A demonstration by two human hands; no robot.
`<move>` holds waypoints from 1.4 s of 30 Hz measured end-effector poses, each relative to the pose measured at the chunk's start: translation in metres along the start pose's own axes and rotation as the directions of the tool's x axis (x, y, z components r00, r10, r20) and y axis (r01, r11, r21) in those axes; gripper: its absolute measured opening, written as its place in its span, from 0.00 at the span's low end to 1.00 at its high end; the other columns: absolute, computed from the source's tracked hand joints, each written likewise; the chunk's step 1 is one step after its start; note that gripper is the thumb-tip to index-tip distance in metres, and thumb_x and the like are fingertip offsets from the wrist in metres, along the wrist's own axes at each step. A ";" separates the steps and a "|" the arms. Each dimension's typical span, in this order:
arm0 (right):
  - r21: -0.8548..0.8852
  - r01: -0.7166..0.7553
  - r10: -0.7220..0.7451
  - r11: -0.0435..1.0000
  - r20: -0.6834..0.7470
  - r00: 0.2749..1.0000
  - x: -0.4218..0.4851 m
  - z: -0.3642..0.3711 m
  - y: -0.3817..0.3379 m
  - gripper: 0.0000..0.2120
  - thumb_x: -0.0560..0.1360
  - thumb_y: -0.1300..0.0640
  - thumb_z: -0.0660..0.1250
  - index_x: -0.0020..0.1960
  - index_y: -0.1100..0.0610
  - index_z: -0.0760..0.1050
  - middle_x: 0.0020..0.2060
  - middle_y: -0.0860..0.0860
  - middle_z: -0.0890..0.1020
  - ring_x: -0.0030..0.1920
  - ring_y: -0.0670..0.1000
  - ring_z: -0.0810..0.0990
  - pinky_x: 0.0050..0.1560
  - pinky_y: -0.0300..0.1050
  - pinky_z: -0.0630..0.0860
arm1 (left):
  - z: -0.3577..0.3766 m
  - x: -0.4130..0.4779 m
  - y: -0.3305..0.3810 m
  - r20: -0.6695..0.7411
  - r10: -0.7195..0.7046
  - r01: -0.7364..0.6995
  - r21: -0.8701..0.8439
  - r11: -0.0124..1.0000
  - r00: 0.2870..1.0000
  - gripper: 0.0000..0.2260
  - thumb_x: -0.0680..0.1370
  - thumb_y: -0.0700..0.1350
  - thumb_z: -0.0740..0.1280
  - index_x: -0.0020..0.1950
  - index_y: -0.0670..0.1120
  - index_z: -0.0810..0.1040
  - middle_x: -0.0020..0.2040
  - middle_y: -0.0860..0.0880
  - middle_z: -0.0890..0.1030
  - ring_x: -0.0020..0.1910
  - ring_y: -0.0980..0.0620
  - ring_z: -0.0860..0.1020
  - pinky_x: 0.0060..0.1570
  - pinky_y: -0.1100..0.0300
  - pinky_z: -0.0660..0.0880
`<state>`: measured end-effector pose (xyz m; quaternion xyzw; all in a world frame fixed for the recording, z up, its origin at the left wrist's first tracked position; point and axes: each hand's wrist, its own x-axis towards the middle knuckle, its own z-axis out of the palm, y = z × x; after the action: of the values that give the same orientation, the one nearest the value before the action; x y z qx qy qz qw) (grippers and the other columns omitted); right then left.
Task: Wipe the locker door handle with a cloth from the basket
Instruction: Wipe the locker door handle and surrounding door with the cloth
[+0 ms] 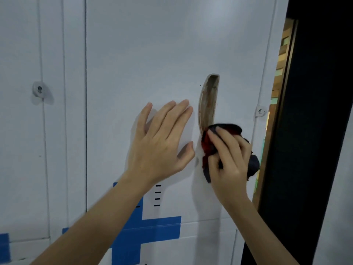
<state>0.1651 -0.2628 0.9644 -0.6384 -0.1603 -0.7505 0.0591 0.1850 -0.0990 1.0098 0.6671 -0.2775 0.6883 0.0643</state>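
Note:
The locker door handle (208,100) is a long recessed slot, brownish inside, set upright in the white locker door (152,54). My right hand (229,161) grips a bunched red and dark cloth (210,144) and presses it against the handle's lower end, which the cloth hides. My left hand (160,142) lies flat on the door just left of the handle, fingers straight and spread.
A dark door frame (305,131) stands close on the right of the locker. A small lock (260,111) sits at the door's right edge, another lock (39,89) on the neighbouring door at left. Blue tape strips (150,228) and vent slits (157,196) lie below my hands.

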 end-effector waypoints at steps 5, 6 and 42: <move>0.006 -0.097 0.098 0.995 -0.055 0.994 0.009 -0.003 0.015 0.18 0.74 0.68 0.59 0.62 0.60 0.72 0.58 0.57 0.77 0.56 0.58 0.70 0.59 0.52 0.70 | 0.000 0.000 0.000 0.010 0.005 -0.005 0.013 1.000 1.000 0.25 0.73 0.52 0.63 0.68 0.42 0.72 0.68 0.47 0.72 0.68 0.50 0.66 0.71 0.48 0.51; 0.018 -0.102 0.103 0.995 -0.070 0.992 0.015 0.000 0.012 0.18 0.73 0.68 0.59 0.62 0.61 0.73 0.57 0.57 0.78 0.56 0.58 0.70 0.59 0.51 0.69 | 0.000 0.000 0.000 0.011 0.006 -0.006 0.017 1.000 1.000 0.25 0.73 0.52 0.63 0.68 0.42 0.72 0.68 0.47 0.72 0.68 0.50 0.66 0.71 0.48 0.51; 0.033 -0.168 0.171 0.985 -0.109 0.979 0.015 0.010 -0.010 0.16 0.73 0.68 0.58 0.59 0.65 0.76 0.57 0.57 0.78 0.56 0.57 0.69 0.65 0.41 0.63 | -0.001 0.000 0.001 0.005 0.007 -0.007 0.040 0.999 1.000 0.25 0.73 0.52 0.63 0.67 0.42 0.73 0.67 0.46 0.73 0.67 0.49 0.68 0.71 0.49 0.50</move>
<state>0.1689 -0.2490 0.9784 -0.6061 -0.1105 -0.7753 0.1390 0.1840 -0.0995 1.0097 0.6690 -0.2663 0.6923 0.0478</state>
